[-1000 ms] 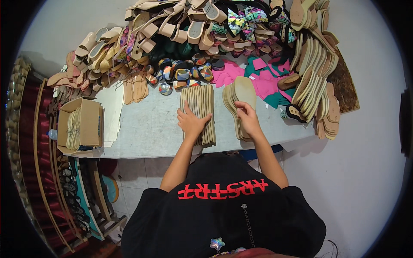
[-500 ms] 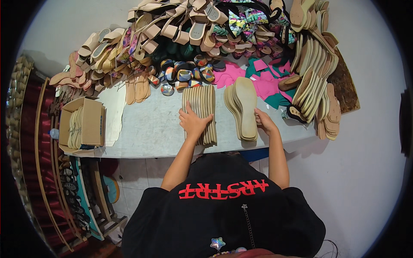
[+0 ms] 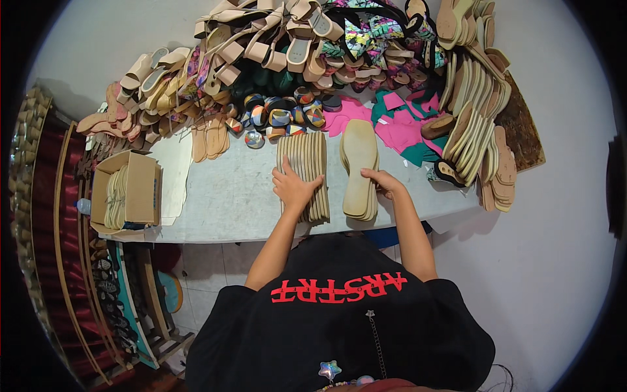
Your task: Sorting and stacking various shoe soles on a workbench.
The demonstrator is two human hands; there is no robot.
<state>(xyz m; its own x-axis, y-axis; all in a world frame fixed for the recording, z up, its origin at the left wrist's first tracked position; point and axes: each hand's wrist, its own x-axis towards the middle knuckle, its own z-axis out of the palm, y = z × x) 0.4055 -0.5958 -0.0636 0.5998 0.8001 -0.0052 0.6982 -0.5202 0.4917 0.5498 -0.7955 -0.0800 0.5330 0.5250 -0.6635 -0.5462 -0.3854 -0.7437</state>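
On the pale table, a row of beige shoe insoles (image 3: 304, 151) stands packed on edge. My left hand (image 3: 295, 187) spans this row, its fingers on the left part and the thumb against the right edge. To the right of it is a smaller stack of insoles (image 3: 358, 157), the top one showing its whole flat face. My right hand (image 3: 386, 183) grips that stack at its narrow waist from the right side, thumb on top. The fingers beneath are partly hidden. A narrow gap separates the two groups of insoles.
A cardboard box (image 3: 142, 189) of insoles stands at the table's left end. Sandals (image 3: 287, 39) are heaped along the back, with multicoloured straps (image 3: 279, 115) before them. Pink fabric pieces (image 3: 398, 130) lie behind the right stack. More insoles (image 3: 473, 98) are piled at right.
My right hand has shifted left, from the right stack's edge onto its waist. The stack's fanned insoles are now squared together and sit slightly further left. My left hand stays in place.
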